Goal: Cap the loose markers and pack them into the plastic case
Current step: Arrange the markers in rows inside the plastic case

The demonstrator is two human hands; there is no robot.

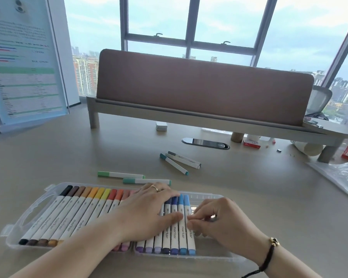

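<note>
Two hands: left hand (149, 209) flat on smooth cylindrical markers (84, 213); right hand (219, 217) pinches light-blue marker (190, 223) in clear case (28, 215).

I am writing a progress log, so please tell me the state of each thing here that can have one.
Clear plastic marker case: open, flat on the desk, partly filled.
Row of markers in the case: capped, side by side.
Light blue marker: last in the row, right fingertips on it.
Two green markers: loose beyond the case.
Three teal and grey markers: loose, farther back.
Left hand: flat on the row.
Right hand: fingers bent, touching.
</note>
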